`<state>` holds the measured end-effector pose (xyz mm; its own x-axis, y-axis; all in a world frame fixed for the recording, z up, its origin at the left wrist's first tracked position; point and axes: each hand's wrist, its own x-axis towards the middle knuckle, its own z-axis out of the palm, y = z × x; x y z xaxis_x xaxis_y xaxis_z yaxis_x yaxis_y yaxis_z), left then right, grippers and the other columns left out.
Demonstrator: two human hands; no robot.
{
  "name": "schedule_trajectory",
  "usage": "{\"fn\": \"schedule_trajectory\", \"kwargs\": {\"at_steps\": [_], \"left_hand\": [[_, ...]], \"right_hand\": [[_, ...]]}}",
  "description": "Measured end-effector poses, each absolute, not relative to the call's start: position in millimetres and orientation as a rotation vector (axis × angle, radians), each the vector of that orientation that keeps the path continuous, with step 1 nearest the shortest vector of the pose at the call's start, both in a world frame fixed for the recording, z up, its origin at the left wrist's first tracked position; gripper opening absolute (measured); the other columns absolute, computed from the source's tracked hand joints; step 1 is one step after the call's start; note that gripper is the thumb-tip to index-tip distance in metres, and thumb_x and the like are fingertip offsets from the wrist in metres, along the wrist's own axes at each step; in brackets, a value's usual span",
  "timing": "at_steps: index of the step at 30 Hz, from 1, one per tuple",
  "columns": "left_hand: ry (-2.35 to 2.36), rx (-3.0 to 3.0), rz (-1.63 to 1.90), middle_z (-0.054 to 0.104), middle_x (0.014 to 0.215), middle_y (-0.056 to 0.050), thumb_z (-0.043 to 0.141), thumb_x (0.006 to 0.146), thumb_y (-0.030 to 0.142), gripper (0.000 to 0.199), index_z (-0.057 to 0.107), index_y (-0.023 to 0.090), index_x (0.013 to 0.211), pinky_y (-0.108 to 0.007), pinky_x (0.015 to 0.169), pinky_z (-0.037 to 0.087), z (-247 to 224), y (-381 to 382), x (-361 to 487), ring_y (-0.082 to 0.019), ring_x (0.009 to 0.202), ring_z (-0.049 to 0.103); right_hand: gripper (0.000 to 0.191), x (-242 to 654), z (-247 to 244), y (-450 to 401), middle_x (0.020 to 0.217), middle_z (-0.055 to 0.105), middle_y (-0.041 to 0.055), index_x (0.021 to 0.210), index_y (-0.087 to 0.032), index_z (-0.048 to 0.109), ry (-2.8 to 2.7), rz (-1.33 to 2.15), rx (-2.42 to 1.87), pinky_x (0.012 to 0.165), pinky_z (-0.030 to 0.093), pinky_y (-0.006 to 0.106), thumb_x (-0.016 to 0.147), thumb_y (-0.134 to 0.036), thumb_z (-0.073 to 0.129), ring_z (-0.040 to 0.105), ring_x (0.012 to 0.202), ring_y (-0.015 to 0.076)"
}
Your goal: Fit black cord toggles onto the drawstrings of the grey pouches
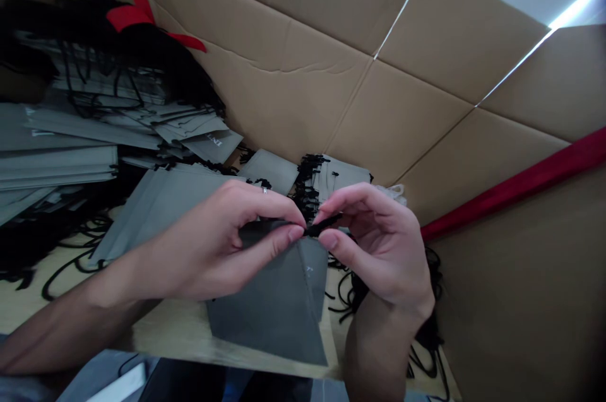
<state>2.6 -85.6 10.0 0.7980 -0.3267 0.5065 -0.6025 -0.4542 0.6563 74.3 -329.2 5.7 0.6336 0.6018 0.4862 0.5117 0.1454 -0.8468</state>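
Note:
Thumb and forefinger of my left hand [227, 238] pinch one end of a black cord [320, 225] at the top corner of a grey paper bag [269, 307]. Opposite it, my right hand [383, 244] pinches the same cord between thumb and fingertips, and the cord's end pokes out past them. The fingertips of both hands are close together. Below them the bag hangs tilted over the table's front part. Its upper edge is partly hidden behind my left hand.
Grey bags [161, 200] with black cords lie piled on the left, a red ribbon [130, 16] on top. More bags [341, 175] stand behind my hands. Loose black cords [348, 298] lie at the right on the wooden table [175, 332]. Cardboard walls [303, 86] enclose the back and right.

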Motion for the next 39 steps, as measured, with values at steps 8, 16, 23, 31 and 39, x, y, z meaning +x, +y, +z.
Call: {"fn": "schedule_trajectory", "kwargs": {"at_steps": [8,16,23,31,39], "left_hand": [[-0.648,2.113,0.515,0.084,0.086,-0.002,0.063,0.107,0.022,0.023,0.084,0.018,0.1,-0.023,0.056,0.046,9.5,-88.9,4.5,-0.012,0.067,0.071],[-0.69,2.117,0.641,0.085,0.086,0.002,0.065,0.106,0.016,0.019,0.082,0.019,0.099,-0.02,0.063,0.05,6.1,-89.9,2.6,-0.008,0.067,0.071],[-0.667,2.085,0.696,0.079,0.076,0.004,0.069,0.1,0.014,0.016,0.081,0.018,0.091,-0.02,0.059,0.046,4.3,-92.5,0.0,-0.006,0.061,0.065],[-0.614,1.998,0.674,0.069,0.062,0.007,0.071,0.093,0.012,0.018,0.08,0.018,0.079,-0.014,0.052,0.042,10.1,-92.7,1.8,-0.003,0.052,0.056],[-0.54,1.944,0.582,0.085,0.079,-0.001,0.07,0.098,0.017,0.017,0.082,0.017,0.086,-0.015,0.056,0.055,10.8,-93.2,3.4,-0.012,0.065,0.077]], "right_hand": [[0.018,69.5,9.3,-326.4,0.103,0.081,0.0011,0.113,-0.027,0.083,-0.953,-0.015,-1.527,0.078,0.069,0.023,0.102,-0.013,0.086,0.079,0.089,0.0144],[0.022,64.6,7.5,-318.5,0.1,0.083,0.0019,0.107,-0.026,0.084,-1.001,-0.115,-1.701,0.076,0.069,0.03,0.09,-0.014,0.092,0.078,0.087,0.0193],[0.02,62.4,6.9,-311.8,0.09,0.083,-0.0007,0.096,-0.024,0.082,-0.969,-0.145,-1.686,0.069,0.069,0.025,0.084,-0.009,0.087,0.077,0.075,0.0156],[0.024,61.9,5.8,-307.1,0.087,0.082,-0.0022,0.094,-0.024,0.082,-0.934,-0.089,-1.575,0.066,0.067,0.022,0.082,-0.005,0.089,0.076,0.071,0.0136],[0.046,62.7,8.0,-313.3,0.103,0.085,-0.0054,0.114,-0.03,0.083,-0.866,-0.086,-1.525,0.082,0.07,0.015,0.083,0.002,0.096,0.084,0.09,0.0111]]}}
